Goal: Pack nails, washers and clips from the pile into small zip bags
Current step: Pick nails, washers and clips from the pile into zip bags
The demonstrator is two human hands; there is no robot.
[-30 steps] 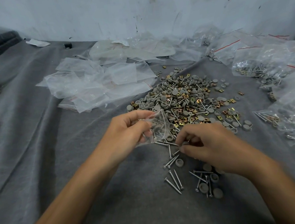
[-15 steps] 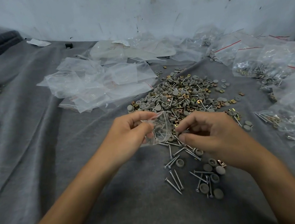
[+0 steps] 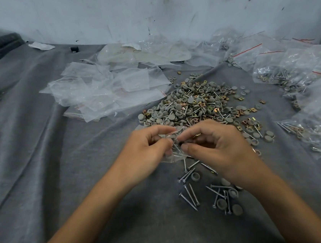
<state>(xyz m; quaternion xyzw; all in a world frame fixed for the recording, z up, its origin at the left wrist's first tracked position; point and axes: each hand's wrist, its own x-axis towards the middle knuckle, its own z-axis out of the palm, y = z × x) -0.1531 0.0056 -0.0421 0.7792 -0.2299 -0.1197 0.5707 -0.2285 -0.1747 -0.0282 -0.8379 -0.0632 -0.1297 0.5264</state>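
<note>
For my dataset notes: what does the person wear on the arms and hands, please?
Nothing visible. The left hand and right hand have no gloves, rings or watch; the left forearm and right forearm show no sleeves.

Pile: grey round washers, brass-coloured square clips and steel nails mixed, centre of frame. Zip bag: small, clear, crumpled, at centre just below the pile, pinched at its mouth by left hand and right hand; several nails slant inside. Further nails and washers lie loose on the tabletop, lower centre. Empty bags: heaped left of the pile. Filled bags: red-striped, right edge.
</note>
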